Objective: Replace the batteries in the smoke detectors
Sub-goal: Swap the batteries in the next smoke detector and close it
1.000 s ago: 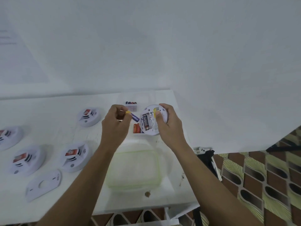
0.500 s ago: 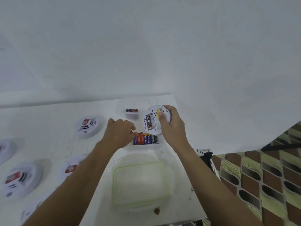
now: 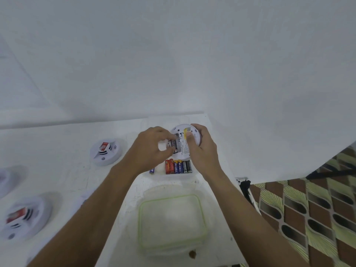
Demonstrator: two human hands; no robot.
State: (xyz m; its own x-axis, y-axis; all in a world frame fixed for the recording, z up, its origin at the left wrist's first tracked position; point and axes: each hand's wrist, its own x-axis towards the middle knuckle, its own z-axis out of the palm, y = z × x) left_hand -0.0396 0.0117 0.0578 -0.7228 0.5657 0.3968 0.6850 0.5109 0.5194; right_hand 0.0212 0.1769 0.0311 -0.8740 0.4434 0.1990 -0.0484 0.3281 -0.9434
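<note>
- Smoke detector (image 3: 183, 149) is held above the tabletop (image 3: 57, 170) at its far right end, back side turned to the camera, battery bay exposed.
- It is grasped by the right grip (image 3: 202, 151): fingers wrapped round the rim, thumb laid on the label.
- A black battery (image 3: 173, 145) is seen in the bay. The left grip (image 3: 148, 149) is curled on it, fingertips above and thumb below.
- Just below the detector, a row of spare batteries (image 3: 178, 166) (red, blue, black) is laid side by side in a clear tray (image 3: 159, 175). One blue battery (image 3: 152, 171) is set apart at the tray's left, partly hidden by the left wrist.
- A clear lidded container with a green rim (image 3: 171, 222) is placed nearer the camera, between the forearms.
- Further smoke detectors are laid face up to the left: one mid-table (image 3: 106, 152), one blurred at the near left (image 3: 25, 218), one cut off by the left edge (image 3: 5, 180).
- Patterned floor (image 3: 317, 209) is visible to the right of the tabletop.
</note>
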